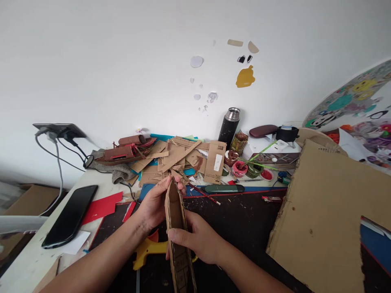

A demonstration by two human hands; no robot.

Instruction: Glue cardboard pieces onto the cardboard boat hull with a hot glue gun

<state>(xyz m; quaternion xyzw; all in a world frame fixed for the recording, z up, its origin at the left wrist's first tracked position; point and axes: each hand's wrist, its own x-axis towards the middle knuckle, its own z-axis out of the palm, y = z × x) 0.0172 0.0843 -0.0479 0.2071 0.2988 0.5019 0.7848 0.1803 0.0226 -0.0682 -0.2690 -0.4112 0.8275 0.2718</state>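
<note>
A long, narrow cardboard boat hull point(178, 215) with a pointed far end is held up in front of me, its open top facing me. My left hand point(159, 203) pinches the hull near its tip, the fingertips closed around the point. Farther down, my right hand point(200, 238) grips the right wall, with the thumb over the rim and the fingers partly hidden behind it. Under the hull lies a yellow glue gun point(149, 250), partly covered by it. Printed marks show on the cardboard inside the lower part.
Cardboard scraps point(180, 156) pile up at the back beside a reddish-brown model boat point(125, 150). Paint jars point(240, 167), a black thermos point(229, 127) and a green utility knife point(224, 188) sit behind my hands. A large cardboard sheet point(324, 219) leans at right; a phone point(70, 215) lies left.
</note>
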